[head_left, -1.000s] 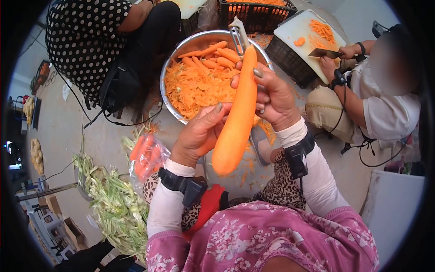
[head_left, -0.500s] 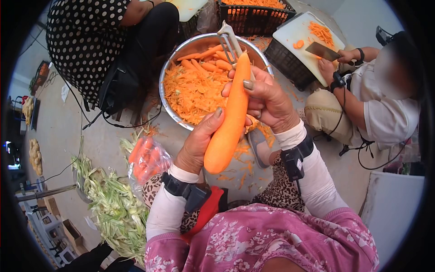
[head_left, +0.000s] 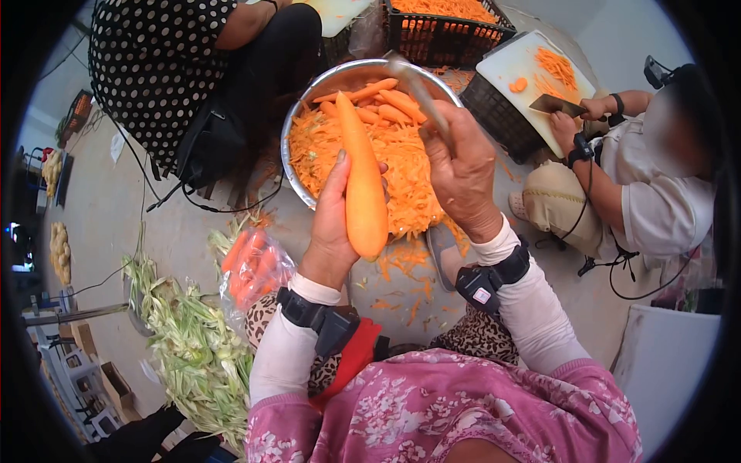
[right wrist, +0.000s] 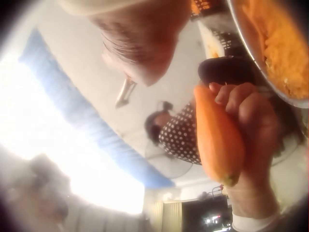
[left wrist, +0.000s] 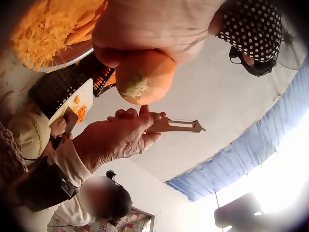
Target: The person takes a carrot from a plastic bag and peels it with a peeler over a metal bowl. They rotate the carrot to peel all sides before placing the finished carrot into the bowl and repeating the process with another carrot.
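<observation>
A large peeled carrot lies along the left hand, which grips it from the left side, thumb along the near face. Its thick stem end faces the left wrist camera. Apart from it, to the right, the right hand holds a peeler by its handle, fingers curled round it; in the head view the peeler is blurred. Beneath both hands stands a metal basin with carrot peelings and several whole carrots.
A bag of carrots and a heap of corn husks lie at left. One person in polka dots sits at upper left; another at right cuts carrots with a cleaver on a white board. A black crate stands behind.
The hands have come apart. The carrot has swung more upright and moved left in the left hand, while the peeler has left the carrot and gone right with the right hand.
</observation>
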{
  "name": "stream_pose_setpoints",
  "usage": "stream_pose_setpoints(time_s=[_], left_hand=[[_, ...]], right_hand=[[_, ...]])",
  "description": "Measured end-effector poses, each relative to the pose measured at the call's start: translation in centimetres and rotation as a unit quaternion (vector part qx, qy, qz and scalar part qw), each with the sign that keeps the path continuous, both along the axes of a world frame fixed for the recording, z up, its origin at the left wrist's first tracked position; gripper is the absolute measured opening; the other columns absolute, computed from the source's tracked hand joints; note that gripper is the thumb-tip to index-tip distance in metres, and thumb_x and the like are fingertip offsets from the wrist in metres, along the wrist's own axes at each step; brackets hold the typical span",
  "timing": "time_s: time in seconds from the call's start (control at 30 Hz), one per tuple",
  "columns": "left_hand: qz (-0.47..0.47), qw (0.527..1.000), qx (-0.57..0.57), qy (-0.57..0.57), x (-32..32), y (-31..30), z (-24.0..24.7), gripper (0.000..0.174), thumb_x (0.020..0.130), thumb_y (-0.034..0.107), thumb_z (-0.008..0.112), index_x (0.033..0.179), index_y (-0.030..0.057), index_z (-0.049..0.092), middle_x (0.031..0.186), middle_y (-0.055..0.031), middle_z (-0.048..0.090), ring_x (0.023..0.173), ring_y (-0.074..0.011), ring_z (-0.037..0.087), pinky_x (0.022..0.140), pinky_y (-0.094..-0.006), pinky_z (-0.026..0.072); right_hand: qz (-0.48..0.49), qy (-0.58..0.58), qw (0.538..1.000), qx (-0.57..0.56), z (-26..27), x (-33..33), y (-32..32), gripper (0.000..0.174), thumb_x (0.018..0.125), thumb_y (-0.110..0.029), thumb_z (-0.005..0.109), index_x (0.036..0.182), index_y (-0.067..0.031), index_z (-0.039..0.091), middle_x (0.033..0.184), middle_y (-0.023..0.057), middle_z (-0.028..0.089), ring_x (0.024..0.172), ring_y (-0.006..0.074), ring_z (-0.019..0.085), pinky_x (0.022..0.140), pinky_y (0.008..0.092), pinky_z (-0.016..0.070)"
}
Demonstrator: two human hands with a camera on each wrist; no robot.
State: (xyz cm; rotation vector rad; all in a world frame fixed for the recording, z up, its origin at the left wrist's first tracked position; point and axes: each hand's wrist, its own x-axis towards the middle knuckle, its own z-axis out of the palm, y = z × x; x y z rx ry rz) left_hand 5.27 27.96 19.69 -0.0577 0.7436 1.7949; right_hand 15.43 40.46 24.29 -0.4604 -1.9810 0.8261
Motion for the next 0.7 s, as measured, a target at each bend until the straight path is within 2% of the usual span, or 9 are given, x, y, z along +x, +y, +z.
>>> stream_pose_setpoints(time_s=[0.1, 0.23, 0.3, 0.33, 0.4, 0.47, 0.53, 0.63, 0.7], left_hand=[[-0.016, 1.000, -0.003, 0.009, 0.3, -0.2, 0.4, 0.050, 0.094, 0.046, 0.043, 0.104, -0.0016, 0.054, 0.076, -0.0061, 0.052, 0.060, -0.0129, 0.046, 0.052, -0.0244, 0.0400], [-0.027, 0.999, 0.024, -0.010, 0.3, -0.3, 0.3, 0.051, 0.094, 0.046, 0.043, 0.104, -0.0020, 0.053, 0.076, -0.0057, 0.053, 0.060, -0.0123, 0.047, 0.052, -0.0236, 0.0406], [-0.032, 0.999, 0.027, 0.006, 0.3, -0.4, 0.3, 0.051, 0.094, 0.046, 0.044, 0.105, -0.0025, 0.053, 0.076, -0.0054, 0.053, 0.061, -0.0120, 0.049, 0.053, -0.0229, 0.0417], [-0.034, 0.999, 0.026, 0.007, 0.4, -0.5, 0.2, 0.051, 0.094, 0.046, 0.044, 0.105, -0.0025, 0.053, 0.076, -0.0054, 0.053, 0.061, -0.0120, 0.049, 0.053, -0.0229, 0.0417], [-0.029, 1.000, 0.001, 0.006, 0.4, -0.4, -0.2, 0.051, 0.094, 0.046, 0.044, 0.106, -0.0027, 0.053, 0.076, -0.0051, 0.054, 0.062, -0.0121, 0.051, 0.053, -0.0235, 0.0435], [-0.032, 0.999, -0.003, 0.015, 0.3, -0.5, -0.2, 0.051, 0.094, 0.045, 0.044, 0.107, -0.0030, 0.053, 0.077, -0.0053, 0.055, 0.063, -0.0122, 0.052, 0.054, -0.0239, 0.0446], [-0.025, 0.999, -0.007, 0.019, 0.6, -0.7, -0.5, 0.051, 0.094, 0.045, 0.045, 0.107, -0.0033, 0.053, 0.077, -0.0054, 0.055, 0.064, -0.0123, 0.053, 0.054, -0.0243, 0.0457], [-0.028, 1.000, 0.002, 0.006, 0.6, -0.3, -0.2, 0.050, 0.094, 0.045, 0.045, 0.107, -0.0033, 0.053, 0.077, -0.0060, 0.056, 0.064, -0.0125, 0.054, 0.053, -0.0245, 0.0465], [0.023, 1.000, -0.010, 0.007, 0.8, 0.2, 0.0, 0.049, 0.094, 0.044, 0.046, 0.106, -0.0030, 0.053, 0.077, -0.0061, 0.057, 0.064, -0.0130, 0.055, 0.054, -0.0247, 0.0475]], right_hand=[[0.045, -0.189, 0.968, 0.161, -1.2, 0.1, 0.1, 0.021, 0.080, -0.004, 0.057, 0.101, -0.0056, 0.057, 0.079, 0.0113, 0.057, 0.076, 0.0325, 0.059, 0.063, 0.0393, 0.0471], [0.031, -0.134, 0.984, 0.115, -0.6, 0.5, 0.3, 0.029, 0.078, 0.003, 0.058, 0.106, -0.0040, 0.057, 0.086, 0.0170, 0.060, 0.079, 0.0336, 0.060, 0.067, 0.0368, 0.0482], [-0.015, -0.071, 0.997, -0.024, 0.2, 0.5, 0.0, 0.027, 0.077, 0.004, 0.057, 0.103, -0.0033, 0.058, 0.087, 0.0171, 0.060, 0.079, 0.0337, 0.060, 0.066, 0.0370, 0.0482], [-0.016, -0.069, 0.997, -0.025, -0.7, 0.6, 0.1, 0.027, 0.077, 0.004, 0.057, 0.103, -0.0033, 0.058, 0.087, 0.0171, 0.060, 0.079, 0.0337, 0.060, 0.066, 0.0370, 0.0482], [0.071, -0.183, 0.971, 0.135, -2.6, 0.4, 0.3, 0.017, 0.079, -0.002, 0.054, 0.095, -0.0043, 0.056, 0.079, 0.0152, 0.057, 0.073, 0.0359, 0.058, 0.061, 0.0428, 0.0470], [0.060, -0.178, 0.974, 0.129, -2.7, 0.5, -0.1, 0.011, 0.079, -0.002, 0.053, 0.090, -0.0042, 0.053, 0.079, 0.0158, 0.056, 0.074, 0.0366, 0.057, 0.060, 0.0433, 0.0466], [0.020, -0.065, 0.998, 0.003, -0.8, 0.3, -0.8, 0.007, 0.079, -0.001, 0.051, 0.085, -0.0043, 0.050, 0.075, 0.0161, 0.055, 0.072, 0.0370, 0.057, 0.060, 0.0442, 0.0462], [0.036, -0.131, 0.982, 0.128, -2.9, 0.4, -0.2, 0.009, 0.079, -0.002, 0.053, 0.088, -0.0043, 0.054, 0.075, 0.0167, 0.056, 0.071, 0.0367, 0.058, 0.059, 0.0420, 0.0468], [0.045, -0.157, 0.980, 0.116, -3.4, 0.5, 0.0, 0.010, 0.080, -0.004, 0.055, 0.089, -0.0036, 0.056, 0.075, 0.0168, 0.056, 0.068, 0.0359, 0.057, 0.058, 0.0400, 0.0467]])
